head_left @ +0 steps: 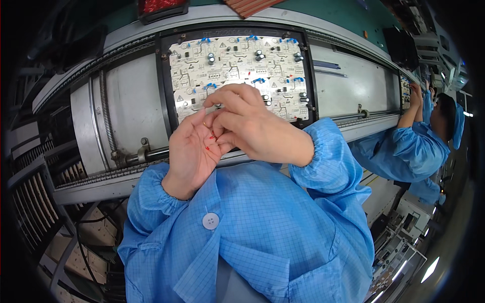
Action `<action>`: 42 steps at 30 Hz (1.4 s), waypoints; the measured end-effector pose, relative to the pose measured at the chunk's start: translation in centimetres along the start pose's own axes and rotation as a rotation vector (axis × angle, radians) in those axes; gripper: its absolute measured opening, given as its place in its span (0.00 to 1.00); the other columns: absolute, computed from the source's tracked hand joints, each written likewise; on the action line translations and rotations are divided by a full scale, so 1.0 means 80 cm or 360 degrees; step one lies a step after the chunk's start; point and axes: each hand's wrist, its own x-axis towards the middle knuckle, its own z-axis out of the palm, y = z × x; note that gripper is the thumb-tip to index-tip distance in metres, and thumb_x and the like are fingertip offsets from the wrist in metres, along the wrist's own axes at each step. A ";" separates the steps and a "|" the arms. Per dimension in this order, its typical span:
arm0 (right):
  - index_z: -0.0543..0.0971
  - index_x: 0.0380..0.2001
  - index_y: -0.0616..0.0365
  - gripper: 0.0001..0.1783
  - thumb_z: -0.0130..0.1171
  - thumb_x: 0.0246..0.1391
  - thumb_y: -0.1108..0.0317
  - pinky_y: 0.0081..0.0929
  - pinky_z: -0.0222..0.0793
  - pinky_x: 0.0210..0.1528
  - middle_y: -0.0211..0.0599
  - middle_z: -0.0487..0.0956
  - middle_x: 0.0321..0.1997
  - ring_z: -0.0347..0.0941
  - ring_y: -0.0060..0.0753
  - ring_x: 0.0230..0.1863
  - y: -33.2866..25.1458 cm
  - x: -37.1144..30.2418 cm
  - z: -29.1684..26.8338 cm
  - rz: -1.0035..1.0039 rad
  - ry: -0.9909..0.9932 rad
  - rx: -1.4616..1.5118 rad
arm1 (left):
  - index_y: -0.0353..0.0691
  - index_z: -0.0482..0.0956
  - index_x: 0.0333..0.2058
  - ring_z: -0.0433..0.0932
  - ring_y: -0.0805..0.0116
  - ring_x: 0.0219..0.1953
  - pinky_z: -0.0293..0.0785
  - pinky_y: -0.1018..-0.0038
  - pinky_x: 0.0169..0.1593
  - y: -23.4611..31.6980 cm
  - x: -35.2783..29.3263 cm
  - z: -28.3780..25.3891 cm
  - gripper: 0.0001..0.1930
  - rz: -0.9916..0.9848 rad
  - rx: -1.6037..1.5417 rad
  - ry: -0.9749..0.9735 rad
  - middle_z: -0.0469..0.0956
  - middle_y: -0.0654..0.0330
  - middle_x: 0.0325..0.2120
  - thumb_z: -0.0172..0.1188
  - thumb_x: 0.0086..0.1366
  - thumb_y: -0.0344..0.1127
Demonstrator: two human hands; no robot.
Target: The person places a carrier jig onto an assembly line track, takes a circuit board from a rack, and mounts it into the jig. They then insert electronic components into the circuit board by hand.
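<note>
Long curved grey metal conveyor line (126,106) is running across the top of the view, smooth sheet panels with a ribbed chain rail along its lower edge. Black rectangular carrier frame (162,91) is sitting on it, holding a white printed circuit board (232,63) dotted with silver cylindrical capacitors and blue wire loops. Blue checked fabric smock (252,237) with a white round button is filling the lower middle, elastic cuffs gathered at both wrists. A co-worker in a matching blue smock and cap (419,146) is reaching to another board far right.

Left hand (192,151) is lying palm up and open, fingers loosely cupped, cradling a few tiny red components (208,144) on the palm, just below the board's lower edge. Right hand (247,123) is curling over it, fingertips (214,103) pinched together and touching the left palm's edge; what the pinch is gripping cannot be told.
</note>
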 end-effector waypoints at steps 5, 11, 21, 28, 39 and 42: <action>0.77 0.29 0.59 0.10 0.66 0.40 0.75 0.39 0.61 0.57 0.39 0.72 0.53 0.62 0.45 0.57 0.003 -0.008 -0.012 0.0053 0.0118 -0.0047 | 0.29 0.67 0.52 0.77 0.63 0.48 0.74 0.66 0.53 -0.003 0.002 -0.002 0.19 -0.0038 -0.0064 -0.0074 0.75 0.52 0.47 0.39 0.74 0.39; 0.79 0.33 0.61 0.05 0.62 0.52 0.75 0.29 0.65 0.53 0.38 0.75 0.47 0.71 0.34 0.48 0.006 -0.017 -0.013 0.0487 0.0185 0.1098 | 0.41 0.68 0.34 0.64 0.80 0.23 0.53 0.85 0.24 0.000 -0.009 0.009 0.10 -0.0055 0.0625 0.0007 0.69 0.64 0.25 0.46 0.74 0.39; 0.77 0.38 0.62 0.06 0.54 0.63 0.71 0.22 0.67 0.51 0.31 0.77 0.42 0.72 0.20 0.44 0.004 -0.040 0.000 0.0973 0.0281 0.1814 | 0.36 0.74 0.38 0.63 0.85 0.22 0.57 0.88 0.25 -0.012 -0.004 0.017 0.06 0.0113 0.1046 0.0036 0.74 0.66 0.24 0.53 0.70 0.32; 0.77 0.40 0.64 0.09 0.55 0.63 0.69 0.21 0.67 0.51 0.31 0.78 0.40 0.72 0.20 0.42 0.002 -0.040 0.005 0.1018 0.0230 0.1986 | 0.34 0.76 0.35 0.62 0.86 0.19 0.55 0.87 0.22 -0.011 -0.008 0.015 0.06 0.0116 0.1059 0.0196 0.73 0.67 0.20 0.55 0.68 0.31; 0.77 0.39 0.66 0.07 0.56 0.62 0.72 0.20 0.72 0.44 0.32 0.78 0.36 0.74 0.20 0.38 -0.005 -0.049 0.008 0.1171 0.0225 0.1719 | 0.34 0.77 0.35 0.61 0.87 0.18 0.54 0.88 0.22 -0.023 -0.012 0.014 0.06 0.0203 0.1265 0.0268 0.72 0.69 0.18 0.56 0.68 0.31; 0.76 0.37 0.65 0.05 0.55 0.62 0.74 0.19 0.72 0.42 0.30 0.77 0.35 0.73 0.20 0.36 -0.012 -0.054 0.002 0.1128 0.0317 0.1455 | 0.33 0.78 0.37 0.60 0.87 0.17 0.53 0.87 0.21 -0.025 -0.015 0.013 0.07 0.0112 0.1234 0.0257 0.71 0.70 0.17 0.56 0.69 0.32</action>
